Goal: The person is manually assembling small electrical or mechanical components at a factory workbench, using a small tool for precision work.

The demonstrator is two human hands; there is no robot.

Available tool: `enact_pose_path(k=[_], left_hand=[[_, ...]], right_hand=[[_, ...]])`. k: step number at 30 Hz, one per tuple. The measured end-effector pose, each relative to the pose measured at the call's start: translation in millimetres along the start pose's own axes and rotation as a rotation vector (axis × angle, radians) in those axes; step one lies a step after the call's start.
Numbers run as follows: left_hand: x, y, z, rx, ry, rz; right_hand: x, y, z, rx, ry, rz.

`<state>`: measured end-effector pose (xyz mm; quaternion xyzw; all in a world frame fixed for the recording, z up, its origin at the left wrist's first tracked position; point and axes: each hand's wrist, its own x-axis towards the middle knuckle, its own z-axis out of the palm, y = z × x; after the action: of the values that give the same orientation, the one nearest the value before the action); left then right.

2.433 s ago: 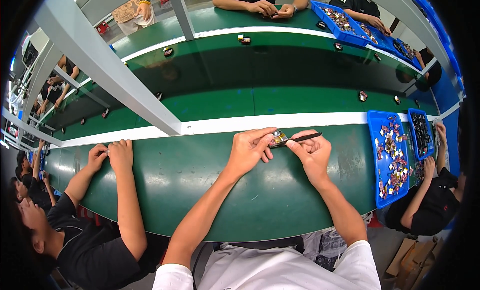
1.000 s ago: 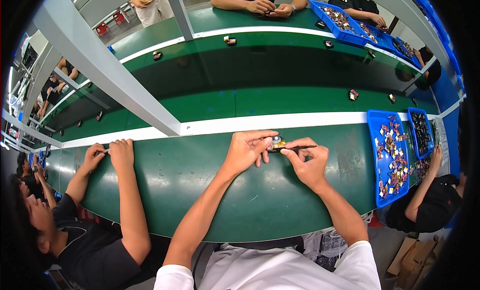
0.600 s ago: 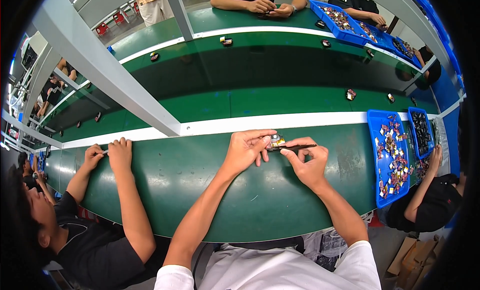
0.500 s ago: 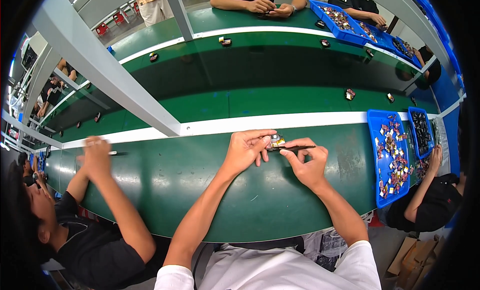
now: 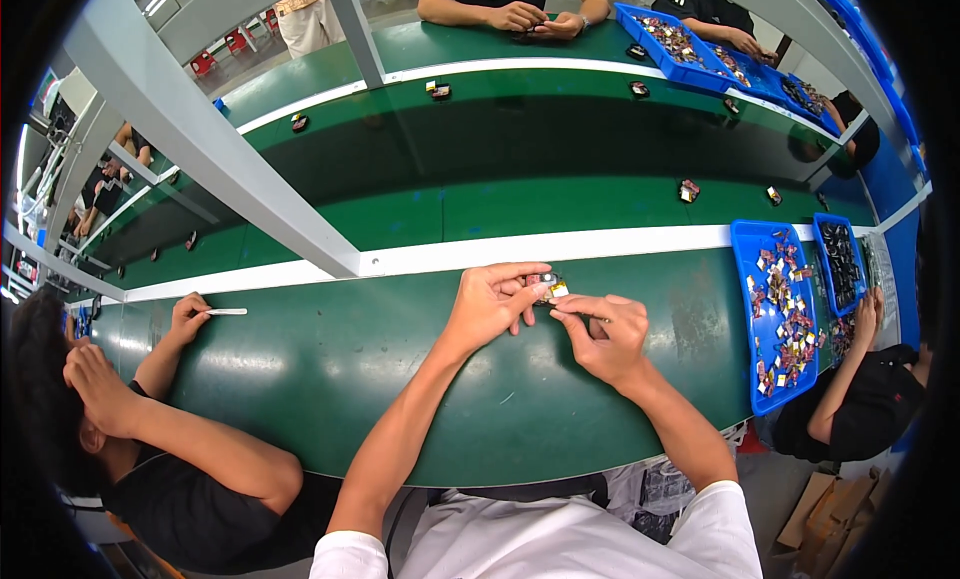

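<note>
My left hand (image 5: 488, 305) is closed around a small electronic assembly (image 5: 558, 290) with a dark casing, a silvery part and a yellow-and-white piece. It is held just above the green worktop (image 5: 480, 399), and my fingers cover part of it. Close on its right, my right hand (image 5: 614, 339) is pinched, thumb and forefinger touching or nearly touching the assembly's lower edge. A slim dark tool lies in this hand, mostly hidden by the fingers.
A blue tray (image 5: 757, 379) of small wired parts stands at right, beside a smaller blue tray (image 5: 838, 264) of black pieces. Beyond a white rail (image 5: 560, 244), a dark conveyor belt (image 5: 560, 129) carries spaced assemblies. A grey post (image 5: 230, 149) slants at left. Co-workers sit on both sides.
My right hand has turned, so the dark tool no longer sticks out sideways. Assemblies on the belt have shifted slightly left. The co-worker at left has raised one hand to the head.
</note>
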<state>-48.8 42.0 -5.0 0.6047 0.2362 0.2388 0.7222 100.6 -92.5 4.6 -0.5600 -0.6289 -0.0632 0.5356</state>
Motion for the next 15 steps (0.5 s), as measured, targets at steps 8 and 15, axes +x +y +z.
enact_pose_path(k=[8, 15], left_hand=[[-3.5, 2.1, 5.8, 0.135, 0.072, -0.027], [-0.4, 3.2, 7.1, 0.172, 0.088, -0.019]], right_hand=[[-5.2, -3.3, 3.6, -0.129, -0.029, -0.124], [-0.2, -0.7, 6.8, -0.117, -0.008, -0.142]])
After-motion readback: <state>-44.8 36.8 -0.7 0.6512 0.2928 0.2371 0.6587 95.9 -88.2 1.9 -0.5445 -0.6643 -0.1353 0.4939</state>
